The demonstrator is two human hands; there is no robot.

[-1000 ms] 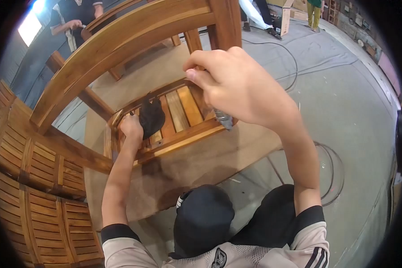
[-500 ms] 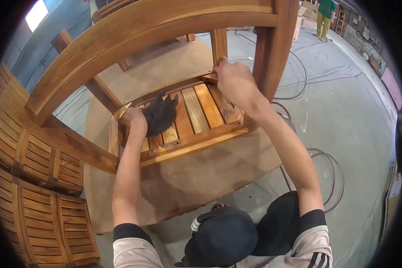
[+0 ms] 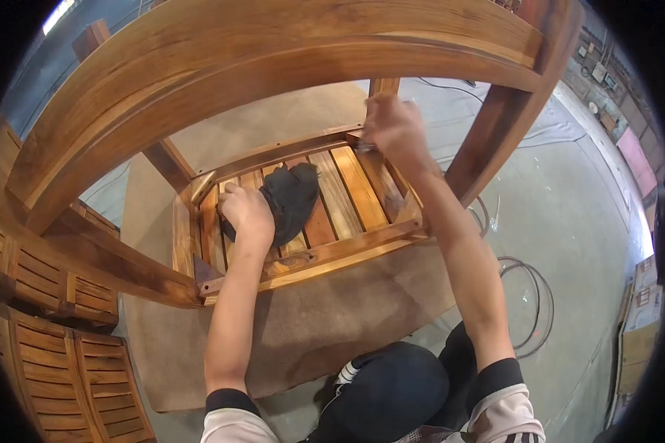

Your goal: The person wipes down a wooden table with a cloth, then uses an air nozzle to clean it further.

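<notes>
A wooden chair frame (image 3: 273, 63) stands before me, its thick curved rail arching across the top of the view. Below that rail lies the slatted seat (image 3: 340, 193), boxed in by wooden rails with corner blocks. My left hand (image 3: 245, 210) is over the seat's left part, fingers curled into the edge of a crumpled black cloth (image 3: 292, 203) on the slats. My right hand (image 3: 395, 133), blurred, is at the seat's far right corner beside an upright leg (image 3: 384, 86). Its fingers are curled in; a small greyish thing shows below them, and I cannot tell what it is.
The chair rests on a brown board (image 3: 332, 325) on the grey floor. Slatted wooden pieces (image 3: 114, 384) stand close on the left. A coiled hose (image 3: 528, 306) lies on the floor at right, with cardboard boxes (image 3: 639, 325) beyond it.
My left hand has moved from the seat's left corner onto the black cloth. My right hand has lifted slightly off the far right corner. The view has shifted nearer the chair.
</notes>
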